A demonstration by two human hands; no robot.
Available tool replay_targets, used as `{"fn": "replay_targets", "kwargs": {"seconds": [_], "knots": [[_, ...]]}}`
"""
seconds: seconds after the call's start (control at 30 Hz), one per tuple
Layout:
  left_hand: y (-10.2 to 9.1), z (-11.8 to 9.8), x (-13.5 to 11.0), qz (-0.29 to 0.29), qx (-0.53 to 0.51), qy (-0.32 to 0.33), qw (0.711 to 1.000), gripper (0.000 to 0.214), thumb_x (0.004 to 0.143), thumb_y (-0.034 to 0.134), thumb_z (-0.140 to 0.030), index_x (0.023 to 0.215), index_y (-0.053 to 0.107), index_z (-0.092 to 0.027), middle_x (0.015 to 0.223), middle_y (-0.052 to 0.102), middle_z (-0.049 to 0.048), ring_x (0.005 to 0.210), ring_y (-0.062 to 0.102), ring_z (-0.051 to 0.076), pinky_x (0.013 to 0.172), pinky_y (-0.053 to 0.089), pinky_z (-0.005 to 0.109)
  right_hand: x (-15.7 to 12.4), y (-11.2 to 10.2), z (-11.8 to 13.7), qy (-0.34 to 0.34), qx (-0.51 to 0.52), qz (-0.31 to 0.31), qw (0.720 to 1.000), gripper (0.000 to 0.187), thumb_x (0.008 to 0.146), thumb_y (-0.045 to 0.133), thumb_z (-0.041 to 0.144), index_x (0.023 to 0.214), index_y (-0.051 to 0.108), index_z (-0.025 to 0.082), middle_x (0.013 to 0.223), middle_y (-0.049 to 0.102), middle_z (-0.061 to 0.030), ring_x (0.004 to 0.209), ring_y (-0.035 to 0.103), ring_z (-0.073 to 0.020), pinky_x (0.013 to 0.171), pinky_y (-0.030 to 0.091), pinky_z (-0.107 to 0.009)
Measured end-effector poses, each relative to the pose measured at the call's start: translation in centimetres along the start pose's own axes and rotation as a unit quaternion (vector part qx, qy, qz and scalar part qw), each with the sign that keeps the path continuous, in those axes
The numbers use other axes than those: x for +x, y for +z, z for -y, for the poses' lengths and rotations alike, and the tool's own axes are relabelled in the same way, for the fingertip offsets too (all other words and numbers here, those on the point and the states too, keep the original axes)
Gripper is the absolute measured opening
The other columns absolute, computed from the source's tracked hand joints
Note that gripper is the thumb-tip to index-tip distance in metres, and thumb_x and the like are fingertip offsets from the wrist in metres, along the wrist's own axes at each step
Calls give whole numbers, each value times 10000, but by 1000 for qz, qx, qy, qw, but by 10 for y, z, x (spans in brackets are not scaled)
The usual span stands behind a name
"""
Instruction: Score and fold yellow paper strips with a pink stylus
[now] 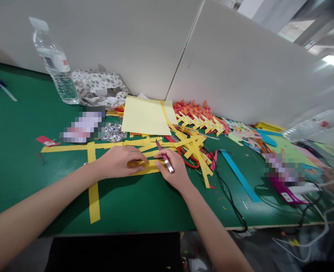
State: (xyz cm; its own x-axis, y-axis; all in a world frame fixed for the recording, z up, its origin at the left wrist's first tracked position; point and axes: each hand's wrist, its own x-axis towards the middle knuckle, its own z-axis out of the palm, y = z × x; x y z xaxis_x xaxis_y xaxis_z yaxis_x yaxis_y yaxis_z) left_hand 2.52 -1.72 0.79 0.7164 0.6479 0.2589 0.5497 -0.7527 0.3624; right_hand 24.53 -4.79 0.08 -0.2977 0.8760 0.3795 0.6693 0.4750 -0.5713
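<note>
Fingers [140, 160] of left hand [118, 161] pressing flat, uncurled, on yellow strip [148, 167] lying on green mat [27, 158]. Right hand [174, 170] pinching red pen [164, 155], tip touching same strip. Strip pile [193, 147] lying just beyond, yellow sheet [146, 115] farther, bottle [56, 64] standing at back wall.

Two bare forearms, left hand [118, 161] and right hand [174, 168] ungloved, no sleeves or jewellery.

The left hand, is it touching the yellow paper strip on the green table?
Touching. The head view shows the left hand pressed flat on the yellow paper strip, its fingers covering part of it, with no gap between them.
</note>
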Motion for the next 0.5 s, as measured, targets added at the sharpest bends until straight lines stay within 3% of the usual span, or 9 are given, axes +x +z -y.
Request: {"fn": "replay_targets", "kwargs": {"seconds": [0.33,0.5], "knots": [[2,1,2,-30,-35,-31,998,195,823,549,-323,966,667,-262,930,676,1,852,617,154,660,435,228,2,0,0,-14,-11,-17,1000,155,827,581,231,981,565,232,961,664,-41,927,590,-230,851,430,-382],[4,3,0,-29,-35,-25,999,202,813,560,-346,970,664,-275,966,674,-6,885,617,156,650,433,221,3,1,2,46,111,-110,987,192,887,526,337,1048,587,252,1052,665,-53,982,616,-219,872,463,-382]]}}
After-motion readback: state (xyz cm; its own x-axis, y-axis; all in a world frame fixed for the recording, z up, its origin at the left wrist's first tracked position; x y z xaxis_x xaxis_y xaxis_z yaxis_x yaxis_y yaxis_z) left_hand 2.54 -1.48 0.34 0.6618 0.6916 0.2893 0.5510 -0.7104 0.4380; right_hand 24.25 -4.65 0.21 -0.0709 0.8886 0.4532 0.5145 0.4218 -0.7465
